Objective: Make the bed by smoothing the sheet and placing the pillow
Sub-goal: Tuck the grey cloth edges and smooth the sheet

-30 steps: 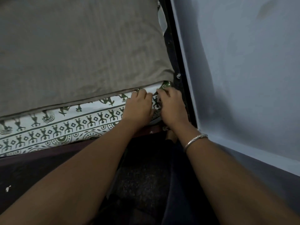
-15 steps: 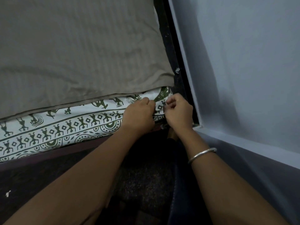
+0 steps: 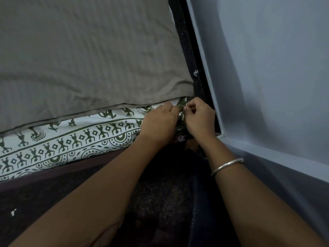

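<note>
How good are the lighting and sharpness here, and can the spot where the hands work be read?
Head view: dim, flat light with no glare; soft shadow patches on the blue-grey wall; left hand and right hand sharp enough to show both gripping the patterned sheet at its corner; the floor beneath the arms nearly black and grainy.

A blue-grey painted wall (image 3: 267, 68) stands dimly lit; a dark bed frame (image 3: 189, 50) runs just beside it, speckled dark floor (image 3: 160, 202) below.
</note>
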Demonstrator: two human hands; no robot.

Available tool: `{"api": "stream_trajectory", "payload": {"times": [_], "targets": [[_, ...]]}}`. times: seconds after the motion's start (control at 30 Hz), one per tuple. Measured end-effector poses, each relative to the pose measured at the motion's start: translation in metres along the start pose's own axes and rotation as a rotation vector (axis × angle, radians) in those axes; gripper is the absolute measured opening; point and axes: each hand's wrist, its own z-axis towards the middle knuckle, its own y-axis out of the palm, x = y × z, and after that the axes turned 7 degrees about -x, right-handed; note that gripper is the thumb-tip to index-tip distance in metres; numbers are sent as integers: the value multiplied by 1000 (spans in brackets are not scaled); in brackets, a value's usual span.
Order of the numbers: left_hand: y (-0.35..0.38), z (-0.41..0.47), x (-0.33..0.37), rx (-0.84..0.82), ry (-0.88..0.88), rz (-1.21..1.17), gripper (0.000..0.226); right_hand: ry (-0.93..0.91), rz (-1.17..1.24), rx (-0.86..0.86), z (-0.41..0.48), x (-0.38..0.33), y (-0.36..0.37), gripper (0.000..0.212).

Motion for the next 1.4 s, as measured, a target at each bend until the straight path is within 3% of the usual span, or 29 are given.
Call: {"api": "stream_trajectory", "payload": {"times": [0.27, 0.67, 0.73, 0.8, 0.9, 1.0, 1.1, 1.4], "targets": [[2, 0, 6, -52, -3, -47, 26, -83, -43, -23, -4, 11, 1, 10], [-1, -4, 6, -208, 31, 71, 31, -184, -166, -85, -8, 18, -9, 15], [-5, -4, 3, -160, 103, 70, 29, -178, -212, -85, -8, 10, -13, 15], [-14, -3, -2, -82, 210, 5, 21, -194, -228, 23, -5, -1, -21, 15], [-31, 9, -17, 70, 202, -55, 19, -226, -155, 172, 12, -25, -35, 10], [-51, 31, -39, 134, 169, -65, 24, -341, -157, 143, 39, -54, -40, 7], [-74, 55, -68, 166, 129, -76, 30, -443, -216, 121, 65, -88, -39, 20], [-143, 105, -136, 151, 32, 47, 37, -498, -393, -42, 144, -176, -35, 40]]}}
